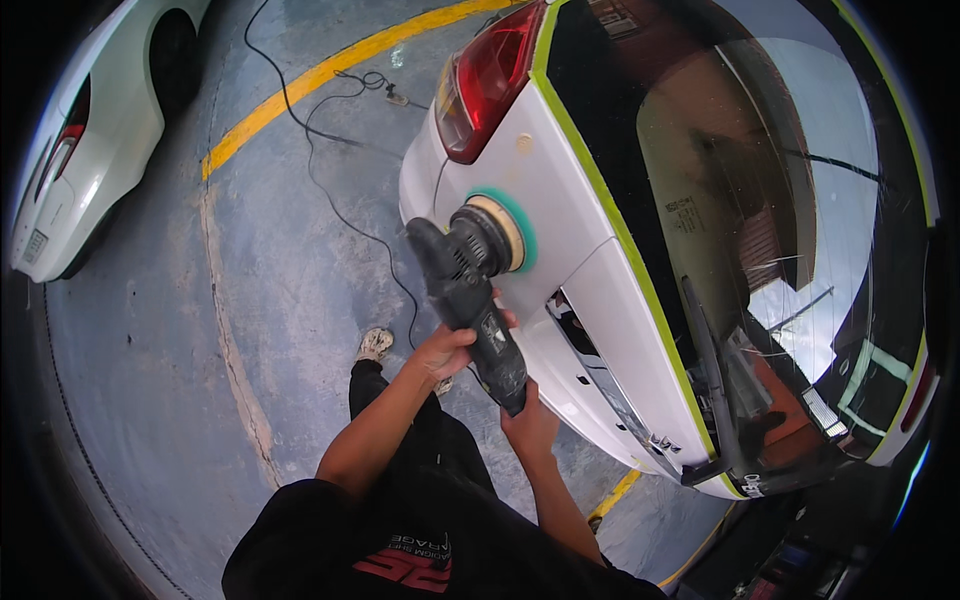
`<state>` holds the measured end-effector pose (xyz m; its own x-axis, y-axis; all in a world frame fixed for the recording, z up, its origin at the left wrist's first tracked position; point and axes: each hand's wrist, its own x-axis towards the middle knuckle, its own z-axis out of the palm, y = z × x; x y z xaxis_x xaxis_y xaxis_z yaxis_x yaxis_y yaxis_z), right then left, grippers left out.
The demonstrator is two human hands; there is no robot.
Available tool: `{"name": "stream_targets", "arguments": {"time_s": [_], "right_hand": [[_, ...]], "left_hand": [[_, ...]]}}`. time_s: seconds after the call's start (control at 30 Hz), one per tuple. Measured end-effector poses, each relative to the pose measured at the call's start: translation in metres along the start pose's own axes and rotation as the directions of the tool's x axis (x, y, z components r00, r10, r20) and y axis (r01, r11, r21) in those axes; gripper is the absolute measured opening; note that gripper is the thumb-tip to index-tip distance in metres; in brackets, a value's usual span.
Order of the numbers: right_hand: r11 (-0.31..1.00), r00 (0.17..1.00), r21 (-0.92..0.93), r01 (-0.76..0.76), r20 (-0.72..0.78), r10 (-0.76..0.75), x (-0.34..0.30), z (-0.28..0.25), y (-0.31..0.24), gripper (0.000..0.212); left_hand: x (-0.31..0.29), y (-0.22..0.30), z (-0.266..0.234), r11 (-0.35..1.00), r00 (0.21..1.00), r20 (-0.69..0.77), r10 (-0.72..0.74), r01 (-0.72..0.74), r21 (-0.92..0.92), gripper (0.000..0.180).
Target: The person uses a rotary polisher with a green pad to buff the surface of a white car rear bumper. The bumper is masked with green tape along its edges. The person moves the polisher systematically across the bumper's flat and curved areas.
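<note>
Fingers of the left hand [446,353] curl around a scuffed black polisher [470,298]; the right hand [530,422] wraps its end. I see its round green pad [526,240] against a smooth, shiny white car [575,215]. Farther off is rough gray floor [290,330].

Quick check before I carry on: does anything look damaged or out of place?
A tan spot sits on the white panel beside the tail light, unlike the paint around it; residue or damage, I cannot tell. Black cord lies in loops on the floor, a stretch of it close to a shoe; it could snag.
</note>
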<state>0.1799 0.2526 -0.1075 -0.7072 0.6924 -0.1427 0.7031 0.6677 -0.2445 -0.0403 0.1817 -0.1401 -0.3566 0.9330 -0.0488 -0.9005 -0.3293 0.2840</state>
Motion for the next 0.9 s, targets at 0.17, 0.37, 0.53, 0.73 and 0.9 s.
{"name": "stream_targets", "arguments": {"time_s": [0.17, 0.37, 0.53, 0.73, 0.9], "right_hand": [[0.964, 0.967, -0.081, 0.253, 0.045, -0.25, 0.005, 0.012, 0.048, 0.077], [0.952, 0.964, -0.173, 0.254, 0.127, -0.235, -0.007, 0.031, 0.04, 0.077], [0.963, 0.987, -0.227, 0.145, -0.027, -0.155, 0.039, 0.029, 0.026, 0.076], [0.936, 0.977, -0.331, 0.118, 0.207, -0.05, -0.014, 0.032, 0.032, 0.073], [0.952, 0.97, -0.299, -0.066, 0.205, 0.132, -0.031, 0.008, 0.033, 0.067]], "left_hand": [[-0.032, -0.073, -0.018, 0.984, 0.769, -0.616, 0.172, -0.169, 0.064, 0.048], [-0.044, -0.069, -0.024, 0.982, 0.714, -0.688, 0.132, -0.187, -0.006, 0.03], [0.026, -0.056, -0.05, 0.984, 0.787, -0.592, 0.174, -0.154, 0.085, 0.04], [-0.031, -0.094, -0.073, 0.968, 0.763, -0.639, -0.099, -0.074, -0.238, 0.04], [-0.02, -0.121, -0.08, 0.961, 0.784, -0.577, -0.229, 0.089, -0.261, 0.031]]}}
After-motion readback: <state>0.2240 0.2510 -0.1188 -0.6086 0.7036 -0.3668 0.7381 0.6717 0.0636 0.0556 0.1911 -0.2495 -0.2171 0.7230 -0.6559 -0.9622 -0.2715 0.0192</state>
